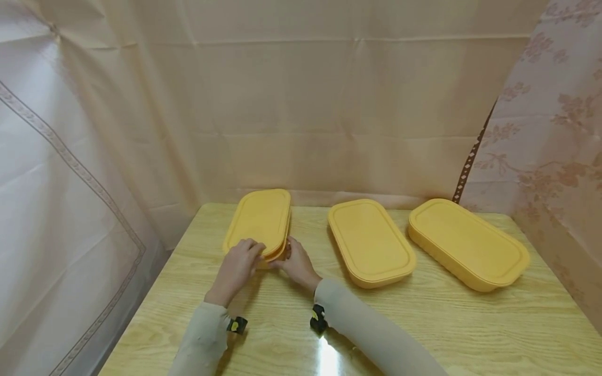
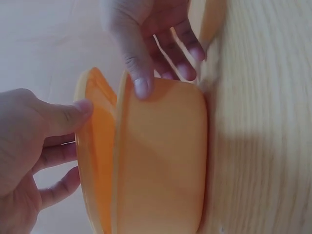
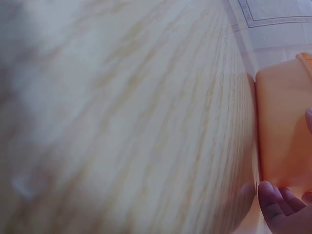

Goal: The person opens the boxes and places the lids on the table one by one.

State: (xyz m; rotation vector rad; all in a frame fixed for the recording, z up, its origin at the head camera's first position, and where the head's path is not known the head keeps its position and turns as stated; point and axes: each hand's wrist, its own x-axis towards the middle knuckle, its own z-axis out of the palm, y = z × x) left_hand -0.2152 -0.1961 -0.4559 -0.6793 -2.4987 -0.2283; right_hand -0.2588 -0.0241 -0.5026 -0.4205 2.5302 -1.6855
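Pinching left fingers [image 2: 66,118] on lid [image 2: 86,155]

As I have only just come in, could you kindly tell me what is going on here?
A person's left hand holds the lid of the leftmost yellow box, tilted, with a gap at the near end. The right hand holds that box at its near right corner. A second box and a third box stand closed further right on the table.

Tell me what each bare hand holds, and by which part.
The left hand pinches the leftmost yellow, rounded-rectangular, plastic-looking lid by its near edge; the right hand holds the yellow, rounded-rectangular, plastic-looking box beneath at its near right corner.
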